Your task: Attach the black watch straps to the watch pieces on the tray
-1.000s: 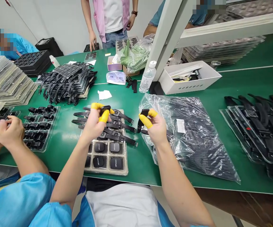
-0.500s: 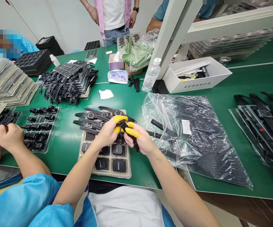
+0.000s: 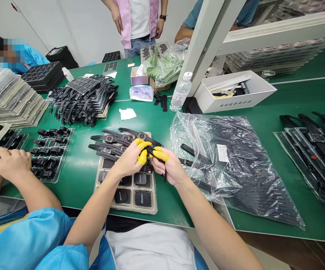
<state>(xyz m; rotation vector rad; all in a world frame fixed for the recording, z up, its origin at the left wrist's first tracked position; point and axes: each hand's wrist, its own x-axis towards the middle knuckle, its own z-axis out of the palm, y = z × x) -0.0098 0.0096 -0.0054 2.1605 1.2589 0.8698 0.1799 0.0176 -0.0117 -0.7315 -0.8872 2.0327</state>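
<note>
On my head feed, the left hand [image 3: 129, 159] and right hand [image 3: 172, 165] meet, yellow-covered fingers pinching a black strap [image 3: 150, 150] between them. Beneath them I see a tray [image 3: 154, 202] on the table [image 3: 82, 161]; strapped watches [image 3: 109, 138] fan leftward, and a plastic bag [image 3: 249, 168] lies right.

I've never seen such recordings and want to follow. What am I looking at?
No machine here: a camera on a person's head looks down at their two hands. The left hand and right hand, some fingers capped in yellow, meet around a dark piece, perhaps a strap. Beneath them on the green table lies a tray of square black pieces, strapped watches across its far part. To the right is a clear bag of dark strips; at far left, a co-worker's hands.
</note>
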